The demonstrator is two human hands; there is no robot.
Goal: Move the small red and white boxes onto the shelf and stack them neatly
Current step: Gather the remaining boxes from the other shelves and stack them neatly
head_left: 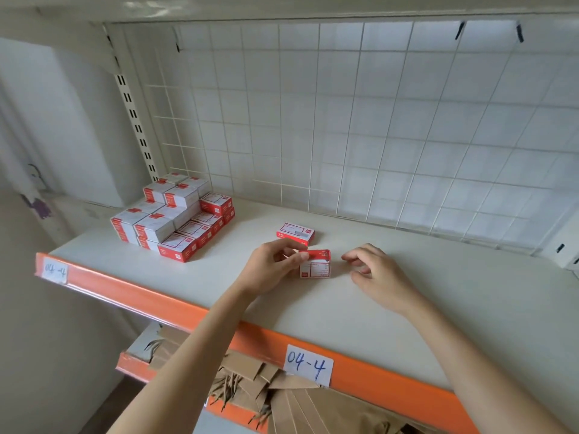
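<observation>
Right now my left hand [272, 266] pinches a small red and white box [315, 264] that stands on the shelf [407, 296], thumb and curled fingers [293, 245] gripping its left end near the red top edge. My right hand [372, 274] rests on the shelf just to the right of that box, its fingers loosely curled and holding nothing, a small gap between the fingertips and the box's right side. Just beyond my left fingers, farther back on the shelf, a second box [296, 232] lies flat, close to the held one; whether the two touch I cannot tell. Well off to the left of my left fingers, near the shelf's back left corner, sits the stack of boxes [172, 217], several layers high at the back and stepping down toward the front. Behind everything runs a white wire grid [344, 120]. Below my wrists the shelf's orange front rail [188, 311] carries a paper label [308, 366] reading 04-4, and under it brown cardboard pieces [297, 405] lie on a lower level.
</observation>
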